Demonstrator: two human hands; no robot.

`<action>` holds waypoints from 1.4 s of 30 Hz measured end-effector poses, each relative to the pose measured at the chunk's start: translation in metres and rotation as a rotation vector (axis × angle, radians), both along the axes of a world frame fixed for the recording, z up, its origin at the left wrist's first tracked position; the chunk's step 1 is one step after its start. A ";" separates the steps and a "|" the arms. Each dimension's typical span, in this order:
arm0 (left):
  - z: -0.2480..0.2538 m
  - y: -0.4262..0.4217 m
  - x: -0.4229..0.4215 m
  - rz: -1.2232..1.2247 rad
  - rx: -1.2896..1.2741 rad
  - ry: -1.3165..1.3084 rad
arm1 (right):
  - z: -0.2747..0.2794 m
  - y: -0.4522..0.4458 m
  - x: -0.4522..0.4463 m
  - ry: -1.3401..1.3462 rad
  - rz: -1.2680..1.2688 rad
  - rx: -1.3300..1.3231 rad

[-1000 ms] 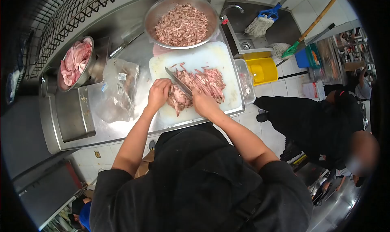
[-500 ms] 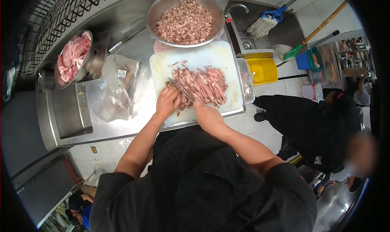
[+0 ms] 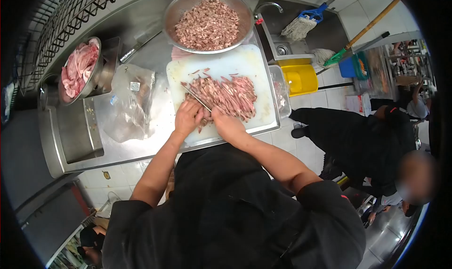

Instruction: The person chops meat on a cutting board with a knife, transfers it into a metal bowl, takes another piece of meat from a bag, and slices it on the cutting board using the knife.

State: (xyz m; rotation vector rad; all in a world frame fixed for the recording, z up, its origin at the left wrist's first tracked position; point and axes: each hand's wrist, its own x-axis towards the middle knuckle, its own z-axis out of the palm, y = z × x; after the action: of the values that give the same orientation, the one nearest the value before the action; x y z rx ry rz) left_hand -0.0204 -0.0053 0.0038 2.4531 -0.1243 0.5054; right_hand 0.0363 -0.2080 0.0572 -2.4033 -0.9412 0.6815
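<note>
My right hand (image 3: 227, 124) is wrapped round a knife, its blade (image 3: 197, 97) slanting up and left across the meat. Beside the blade on the left, my left hand (image 3: 189, 116) presses curled fingers onto some meat, partly hidden beneath them. A pile of thin meat strips (image 3: 233, 95) lies to the right of the blade on a white cutting board (image 3: 260, 64). Several loose strips rest above the pile. Just beyond the board stands a metal bowl (image 3: 168, 21) filled with diced meat (image 3: 207, 25).
Left of the board lie a plastic bag (image 3: 129, 101) and another knife (image 3: 136, 48). A bowl of larger meat pieces (image 3: 81, 69) stands farther left. A clear container (image 3: 279, 91) touches the board's right side. Beyond are a sink (image 3: 269, 26), a yellow bucket (image 3: 301, 79) and a person in black (image 3: 348, 132).
The whole view has shifted slightly, so the counter appears a little farther left. The knife blade now lies farther left over the meat, and both hands stay close together.
</note>
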 end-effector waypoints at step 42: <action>0.000 -0.015 -0.015 -0.042 0.005 -0.087 | 0.047 -0.035 -0.014 0.029 -0.043 -0.096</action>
State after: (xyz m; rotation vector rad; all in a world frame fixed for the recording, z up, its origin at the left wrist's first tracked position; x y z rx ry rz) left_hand -0.0354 -0.0206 0.0041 2.4289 -0.2132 0.5942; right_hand 0.0228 -0.2432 0.1047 -2.4832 -0.8604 0.7595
